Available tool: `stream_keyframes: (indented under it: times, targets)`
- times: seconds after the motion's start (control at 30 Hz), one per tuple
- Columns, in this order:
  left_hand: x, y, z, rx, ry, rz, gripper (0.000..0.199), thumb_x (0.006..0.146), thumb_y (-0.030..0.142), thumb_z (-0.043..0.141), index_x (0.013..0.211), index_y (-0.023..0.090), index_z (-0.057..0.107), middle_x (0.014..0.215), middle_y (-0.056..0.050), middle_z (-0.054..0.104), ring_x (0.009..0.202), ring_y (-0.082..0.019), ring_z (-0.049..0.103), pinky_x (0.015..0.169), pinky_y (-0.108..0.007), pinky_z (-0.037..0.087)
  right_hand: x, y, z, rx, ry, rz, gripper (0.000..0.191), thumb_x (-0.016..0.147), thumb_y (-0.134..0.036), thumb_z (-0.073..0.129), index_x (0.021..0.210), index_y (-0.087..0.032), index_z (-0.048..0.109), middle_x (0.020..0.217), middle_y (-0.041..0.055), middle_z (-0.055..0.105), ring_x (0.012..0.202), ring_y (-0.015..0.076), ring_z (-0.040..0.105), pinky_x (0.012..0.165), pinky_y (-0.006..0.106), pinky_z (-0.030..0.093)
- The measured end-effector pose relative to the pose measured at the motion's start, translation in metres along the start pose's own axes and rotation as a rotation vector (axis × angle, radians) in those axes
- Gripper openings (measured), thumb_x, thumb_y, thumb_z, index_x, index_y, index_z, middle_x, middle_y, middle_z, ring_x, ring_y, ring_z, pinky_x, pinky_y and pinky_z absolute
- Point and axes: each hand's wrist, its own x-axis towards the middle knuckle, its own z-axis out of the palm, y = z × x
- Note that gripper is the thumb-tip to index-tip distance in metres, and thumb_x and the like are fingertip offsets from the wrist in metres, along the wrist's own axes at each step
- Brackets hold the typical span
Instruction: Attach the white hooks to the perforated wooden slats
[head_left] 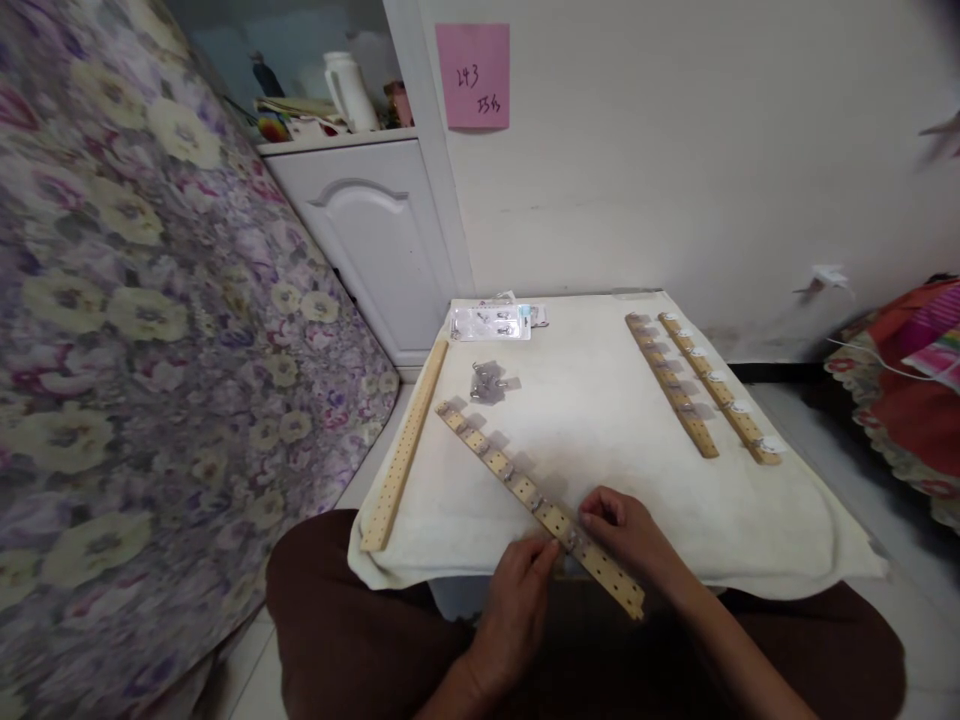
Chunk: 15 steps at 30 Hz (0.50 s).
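One cream cloth (585, 400) (strips (523, 488) atop), white wall (637, 150)

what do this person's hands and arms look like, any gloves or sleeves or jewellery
The left hand and right hand are both ungloved, and I can make out no ring, watch or bracelet. The forearms are bare as far as they show, with no sleeve in view. Dark brown trousers cover the legs.

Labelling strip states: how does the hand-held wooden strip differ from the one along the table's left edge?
The held strip carries metal pieces; the left strip looks bare. The near end of the held strip overhangs the table; the left strip lies on it, slanting the other way. Both are pale and perforated.
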Motion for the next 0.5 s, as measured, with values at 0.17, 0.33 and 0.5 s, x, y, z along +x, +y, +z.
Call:
stream_keyframes:
  times: [0.17,0.33,0.5]
  targets:
    - [-0.004,-0.005,0.006,0.074,-0.030,0.050,0.048,0.091,0.011,0.038,0.139,0.020,0.039,0.112,-0.011,0.058,0.099,-0.021,0.054,0.081,-0.036,0.052,0.000,0.001,0.001,-0.038,0.005,-0.012,0.007,0.075,-0.021,0.053,0.072,-0.018,0.058,0.060,-0.0038,0.052,0.058,0.0119,0.048,0.054,0.022,0.035]
    - [-0.008,-0.008,0.010,0.080,-0.080,0.009,0.052,0.093,0.013,0.040,0.143,0.024,0.031,0.114,-0.010,0.057,0.100,-0.020,0.052,0.085,-0.036,0.049,0.000,-0.001,0.001,-0.038,0.014,-0.007,0.007,0.076,-0.022,0.053,0.072,-0.018,0.057,0.060,-0.0036,0.051,0.059,0.0123,0.048,0.055,0.023,0.036]
    - [-0.008,-0.008,0.011,0.111,-0.080,0.015,0.053,0.093,0.015,0.040,0.144,0.025,0.029,0.115,-0.009,0.058,0.101,-0.020,0.052,0.086,-0.036,0.048,0.000,-0.002,0.000,-0.041,0.015,-0.004,0.008,0.076,-0.023,0.052,0.073,-0.018,0.057,0.060,-0.0035,0.051,0.059,0.0124,0.048,0.055,0.023,0.036]
